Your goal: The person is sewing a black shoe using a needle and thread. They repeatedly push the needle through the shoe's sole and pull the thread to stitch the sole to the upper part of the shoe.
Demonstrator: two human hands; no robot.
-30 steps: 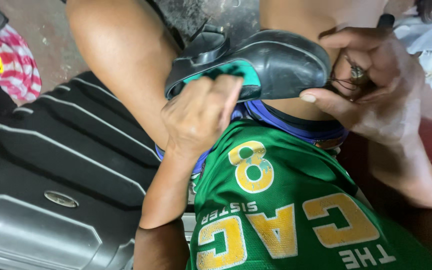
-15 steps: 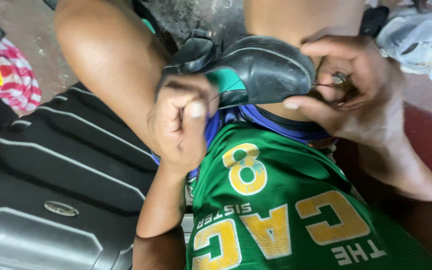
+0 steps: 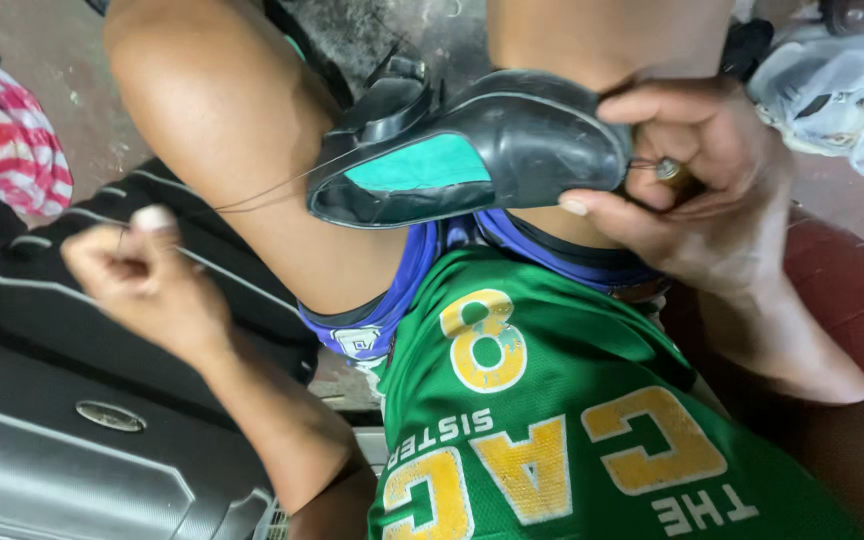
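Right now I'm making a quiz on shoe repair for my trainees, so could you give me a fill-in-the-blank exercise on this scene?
1. The black shoe is wedged between the person's ____.
2. The left hand pulls a thin thread that runs to the shoe's ____ edge.
3. The shoe's insole is ____ in colour.
4. The right hand grips the shoe at its rounded ____ end.

Missing words: knees; sole; teal green; toe
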